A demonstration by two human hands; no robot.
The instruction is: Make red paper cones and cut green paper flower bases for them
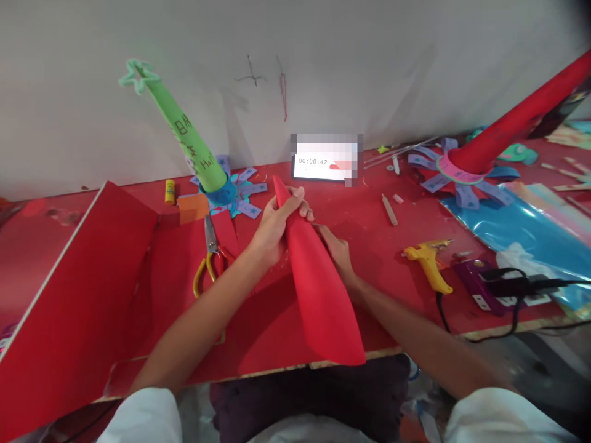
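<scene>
A sheet of red paper rolled into a cone points away from me, its narrow tip at the top and its wide end over the table's front edge. My left hand grips the cone near the tip, thumb across the top. At the cone's right side my right hand holds the paper, with part of its fingers hidden behind the cone. Left of my hands lie scissors with yellow handles and a red-handled tool partly under them.
A green paper cone with a star tip stands at the back left beside a glue stick. A large red board leans at left. On the right are a yellow glue gun, a red cone and blue film. A phone shows a timer.
</scene>
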